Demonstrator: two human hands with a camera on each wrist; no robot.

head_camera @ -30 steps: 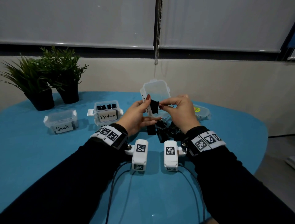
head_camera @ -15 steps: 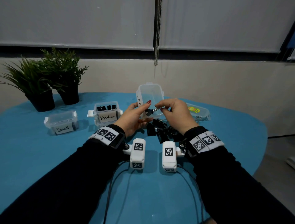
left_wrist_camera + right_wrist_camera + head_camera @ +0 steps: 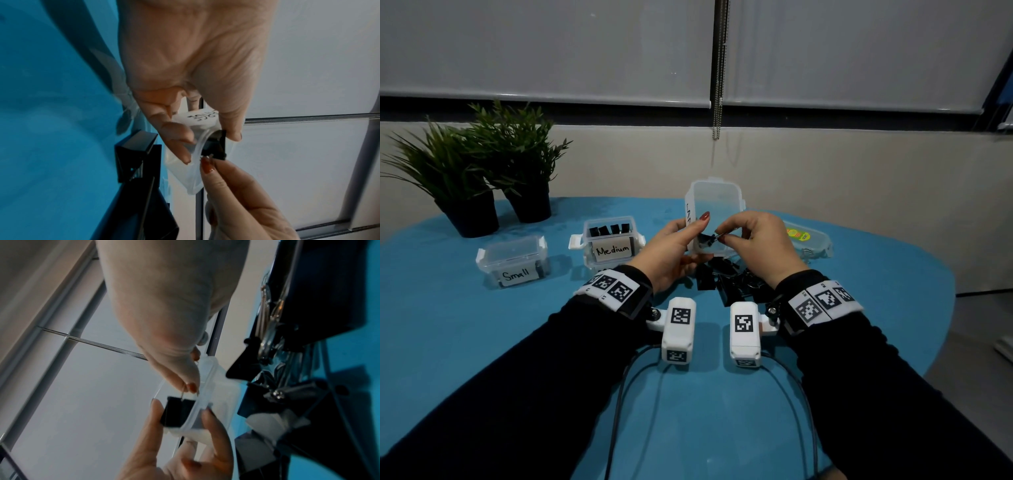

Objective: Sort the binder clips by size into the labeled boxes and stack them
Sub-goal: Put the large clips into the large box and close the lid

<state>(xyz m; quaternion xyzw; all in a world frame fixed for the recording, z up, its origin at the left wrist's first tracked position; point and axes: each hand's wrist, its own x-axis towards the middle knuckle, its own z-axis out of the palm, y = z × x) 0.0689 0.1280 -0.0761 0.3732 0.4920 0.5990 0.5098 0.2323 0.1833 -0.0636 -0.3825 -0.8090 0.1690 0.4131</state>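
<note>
Item 1: Large box [image 3: 717, 209], clear plastic, tipped on its side above the table [image 3: 482, 342], opening towards me. My left hand [image 3: 671, 253] grips it, thumb at the rim, fingers curled round the labelled wall.

Item 2: binder clip [image 3: 704, 240], black, at the mouth of the Large box, partly over its rim. My right hand [image 3: 753, 246] pinches its wire handle between thumb and fingertip, a narrow grip.

Item 3: loose pile of clips [image 3: 726, 277], just below the Large box, on the table.

Item 4: Medium box [image 3: 610, 245], left of the Large box, upright, a row of clips inside.

Item 5: Small box [image 3: 513, 262], further left of the Large box, well apart from it.

Item 6: lid [image 3: 808, 240], right of the Large box, flat on the table.

Risks, as I judge them: the box is tilted, so a clip released near the rim could slide back out onto the pile. The handle pinch is thin; the clip may swing and snag the rim. The clip's true size is hard to read here, so a mis-sort is possible.
</note>
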